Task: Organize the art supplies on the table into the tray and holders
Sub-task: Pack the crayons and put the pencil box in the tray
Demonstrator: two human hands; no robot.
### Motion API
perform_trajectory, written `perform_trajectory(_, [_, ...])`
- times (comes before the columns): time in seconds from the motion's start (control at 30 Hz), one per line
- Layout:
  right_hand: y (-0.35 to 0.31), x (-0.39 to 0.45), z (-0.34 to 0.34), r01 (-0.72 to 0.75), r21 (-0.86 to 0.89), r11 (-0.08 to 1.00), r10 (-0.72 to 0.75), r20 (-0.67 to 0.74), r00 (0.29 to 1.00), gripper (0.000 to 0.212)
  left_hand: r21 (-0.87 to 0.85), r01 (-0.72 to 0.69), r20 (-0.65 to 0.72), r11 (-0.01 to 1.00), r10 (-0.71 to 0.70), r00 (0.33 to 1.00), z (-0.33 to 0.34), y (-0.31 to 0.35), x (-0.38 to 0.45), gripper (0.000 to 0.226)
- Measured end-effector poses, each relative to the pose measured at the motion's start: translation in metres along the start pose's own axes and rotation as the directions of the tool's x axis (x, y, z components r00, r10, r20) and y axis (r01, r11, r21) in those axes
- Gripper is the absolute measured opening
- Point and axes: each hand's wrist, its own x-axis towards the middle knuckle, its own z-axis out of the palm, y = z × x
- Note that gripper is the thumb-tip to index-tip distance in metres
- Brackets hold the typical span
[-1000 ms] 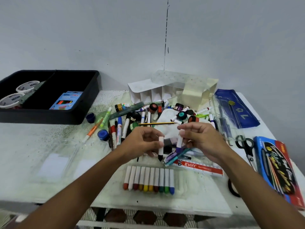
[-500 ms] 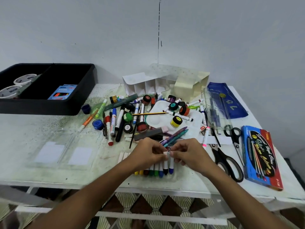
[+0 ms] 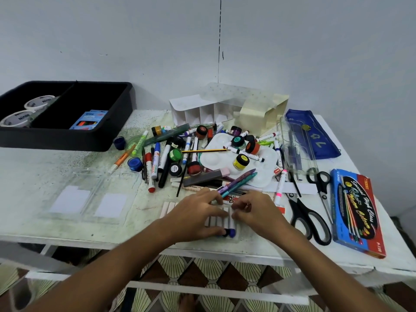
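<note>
Head view is showing both hands low over the near edge of the bench, working at a row of markers lying side by side in a clear sleeve. The left hand is lying flat across the row, its fingers nearly straight and pressing down, probably to keep the markers from rolling. The right hand is meeting it from the other side, its fingers curled and pinching the last marker at the row's right end, seemingly seating it beside the others. Whether that marker is fully down is hard to tell.

The markers are showing white barrels, and only dark and blue caps are peeking out just below the left fingers. Packing them as a set likely makes them easier to carry to the black tray, which is sitting well apart, up and left of the fingers, with tape rolls and a blue box inside. The white holder is standing beyond the fingers, behind a loose heap of pens and paint pots. Scissors are lying just right of the right hand, so most sorting looks not yet done.
</note>
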Motion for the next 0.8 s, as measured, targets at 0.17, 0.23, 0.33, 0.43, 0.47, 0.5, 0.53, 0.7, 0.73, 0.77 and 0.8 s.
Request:
perform_trajectory(0.17, [0.001,-0.006,0.007,0.159,-0.113,0.981,-0.164,-0.04,0.986,0.02,0.006,-0.044,-0.092,0.999,0.044,0.995,0.003,0.001,-0.005,0.043])
perform_trajectory(0.23, [0.001,-0.011,0.013,0.344,-0.17,0.924,-0.359,-0.067,0.931,0.026,0.022,-0.054,-0.146,0.998,0.057,0.988,0.002,0.0,-0.012,0.041])
perform_trajectory(0.33, [0.01,-0.017,0.031,0.521,-0.302,0.798,-0.544,0.007,0.839,0.043,0.079,-0.06,-0.208,0.995,0.076,0.975,0.002,-0.008,-0.031,0.043])
perform_trajectory(0.43, [0.021,-0.018,0.046,0.599,-0.433,0.673,-0.6,0.154,0.785,0.055,0.16,-0.037,-0.185,0.986,0.066,0.981,0.002,-0.021,-0.054,0.053])
perform_trajectory(0.47, [0.025,-0.018,0.049,0.614,-0.467,0.636,-0.609,0.185,0.771,0.056,0.186,-0.031,-0.157,0.982,0.061,0.986,0.002,-0.024,-0.061,0.056])
perform_trajectory(0.5, [0.028,-0.018,0.051,0.625,-0.493,0.606,-0.618,0.203,0.759,0.055,0.215,-0.033,-0.125,0.976,0.061,0.99,0.003,-0.026,-0.067,0.059])
perform_trajectory(0.53, [0.03,-0.018,0.052,0.63,-0.509,0.587,-0.625,0.209,0.752,0.054,0.244,-0.041,-0.089,0.969,0.064,0.994,0.005,-0.027,-0.072,0.061])
perform_trajectory(0.7, [0.034,-0.014,0.055,0.623,-0.495,0.606,-0.623,0.193,0.758,0.05,0.299,-0.026,-0.018,0.954,0.033,0.999,0.014,-0.029,-0.08,0.065])
perform_trajectory(0.73, [0.034,-0.014,0.056,0.621,-0.487,0.614,-0.622,0.187,0.761,0.05,0.294,-0.02,-0.022,0.956,0.028,0.999,0.014,-0.029,-0.08,0.065])
perform_trajectory(0.77, [0.034,-0.013,0.056,0.621,-0.483,0.617,-0.623,0.181,0.761,0.05,0.293,-0.019,-0.026,0.956,0.028,0.999,0.014,-0.029,-0.079,0.065])
perform_trajectory(0.8, [0.035,-0.014,0.055,0.621,-0.483,0.618,-0.627,0.175,0.759,0.05,0.291,-0.019,-0.026,0.956,0.028,0.999,0.014,-0.028,-0.078,0.066])
